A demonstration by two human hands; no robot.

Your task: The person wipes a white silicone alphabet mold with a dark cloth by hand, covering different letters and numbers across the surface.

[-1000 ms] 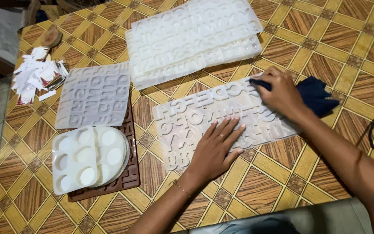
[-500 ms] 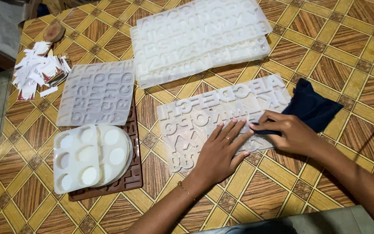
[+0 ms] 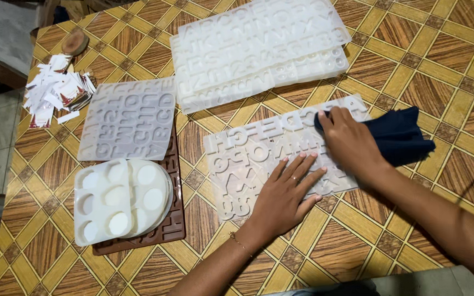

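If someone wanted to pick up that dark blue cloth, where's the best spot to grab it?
Probably the loose bunched end of the dark blue cloth, pinched from the right. That part lies free on the table, while the right hand presses its other end onto the clear letter mould.

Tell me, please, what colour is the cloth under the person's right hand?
Dark navy blue; the cloth under the right hand shows best in the head view.

A clear letter mould (image 3: 259,159) lies flat on the patterned table. A dark blue cloth (image 3: 396,134) lies crumpled over the mould's right end.
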